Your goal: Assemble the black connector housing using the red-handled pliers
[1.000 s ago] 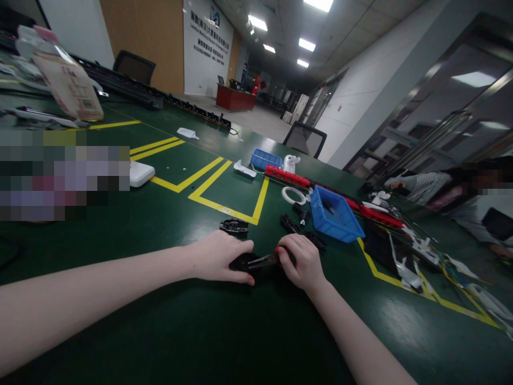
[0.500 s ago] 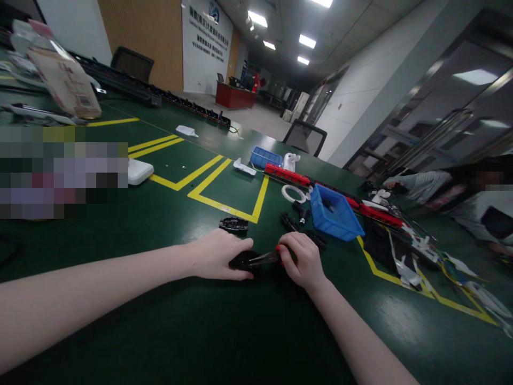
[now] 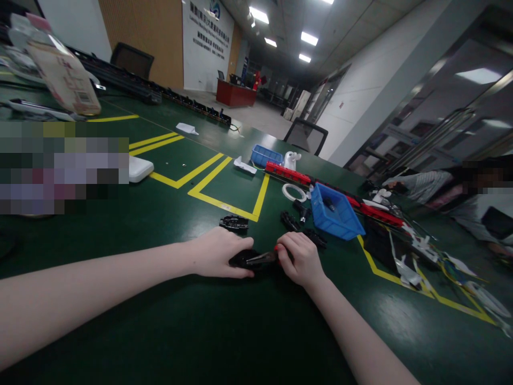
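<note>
While a black part [image 3: 239, 259] is pinched between the thumb and fingers of the left hand [image 3: 220, 252], the pliers [image 3: 262, 259] are held by their red-handled end in the curled right hand [image 3: 301, 258]. Both things are kept low over the bench [image 3: 160, 331], in the gap between the hands; whether the part is actually bitten by the metal tips cannot be told. Should the part be gripped off-centre, it could be twisted loose or its plastic marked; if the tips were to slip, the left fingertips, being so near, could be nipped. The pliers are pointed toward the left hand, with their long axis running roughly crosswise. The part's own axis is mostly hidden by the fingers. Just beyond, a ridged black piece [image 3: 234, 223] is seen, and farther right, past other dark pieces [image 3: 316, 237], a blue basket [image 3: 339, 229].
</note>
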The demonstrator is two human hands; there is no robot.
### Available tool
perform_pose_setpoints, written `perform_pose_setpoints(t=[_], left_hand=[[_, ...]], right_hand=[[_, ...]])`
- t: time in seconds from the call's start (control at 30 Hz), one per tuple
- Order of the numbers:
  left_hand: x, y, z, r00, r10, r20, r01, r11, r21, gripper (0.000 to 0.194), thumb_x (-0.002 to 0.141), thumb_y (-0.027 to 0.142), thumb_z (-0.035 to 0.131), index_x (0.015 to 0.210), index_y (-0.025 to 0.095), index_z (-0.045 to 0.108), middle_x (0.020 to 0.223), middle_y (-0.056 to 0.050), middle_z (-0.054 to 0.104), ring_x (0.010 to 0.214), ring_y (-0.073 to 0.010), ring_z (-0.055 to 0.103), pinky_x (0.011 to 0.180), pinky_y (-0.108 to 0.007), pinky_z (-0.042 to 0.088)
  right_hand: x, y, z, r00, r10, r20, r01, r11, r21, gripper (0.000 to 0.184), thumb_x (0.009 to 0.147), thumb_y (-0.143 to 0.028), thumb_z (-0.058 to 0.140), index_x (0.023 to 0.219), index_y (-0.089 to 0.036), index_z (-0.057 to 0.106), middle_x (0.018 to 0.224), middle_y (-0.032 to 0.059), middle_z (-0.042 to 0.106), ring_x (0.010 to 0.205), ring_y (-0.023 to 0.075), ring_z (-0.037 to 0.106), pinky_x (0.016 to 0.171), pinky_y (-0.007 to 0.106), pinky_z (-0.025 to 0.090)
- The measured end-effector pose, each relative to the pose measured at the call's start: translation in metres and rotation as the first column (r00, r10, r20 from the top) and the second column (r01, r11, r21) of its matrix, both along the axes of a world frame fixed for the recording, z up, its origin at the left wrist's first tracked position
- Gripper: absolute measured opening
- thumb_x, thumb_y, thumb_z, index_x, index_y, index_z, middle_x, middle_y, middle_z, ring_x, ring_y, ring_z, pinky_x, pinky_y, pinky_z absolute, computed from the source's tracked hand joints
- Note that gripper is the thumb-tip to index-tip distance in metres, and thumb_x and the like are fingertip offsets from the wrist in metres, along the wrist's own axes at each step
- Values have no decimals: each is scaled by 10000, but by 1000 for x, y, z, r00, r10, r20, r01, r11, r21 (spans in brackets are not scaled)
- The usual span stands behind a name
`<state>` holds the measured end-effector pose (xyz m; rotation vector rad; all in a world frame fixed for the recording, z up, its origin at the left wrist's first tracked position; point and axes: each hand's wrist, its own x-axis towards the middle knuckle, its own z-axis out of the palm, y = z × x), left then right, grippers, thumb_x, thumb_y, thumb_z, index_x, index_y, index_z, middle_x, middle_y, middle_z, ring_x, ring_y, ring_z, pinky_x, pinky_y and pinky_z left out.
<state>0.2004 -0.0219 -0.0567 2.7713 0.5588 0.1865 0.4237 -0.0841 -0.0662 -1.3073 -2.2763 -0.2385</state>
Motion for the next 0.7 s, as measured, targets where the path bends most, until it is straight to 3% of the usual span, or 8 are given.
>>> perform_pose_setpoints(t=[0.5, 0.7], left_hand=[[1, -1, 2, 1000, 6, -28, -6, 1000, 6, 345, 830, 516, 513, 913, 181, 534, 755, -22, 628, 648, -170, 601, 550, -239, 407], [0, 1, -1, 1000, -18, 26, 17, 1000, 8, 336, 828, 502, 523, 967, 197, 533, 762, -13, 629, 663, -165, 607, 583, -238, 421]], right_hand=[[2, 0, -2, 993, -59, -98, 58, 998, -12, 195, 888, -227, 380, 753, -183, 514, 723, 38, 576, 690, 146, 510, 652, 300, 386], [2, -1, -1, 995, -46, -88, 45, 999, -23, 189, 877, -234, 394, 747, -182, 521, 714, 38, 574, 687, 150, 513, 650, 306, 387]])
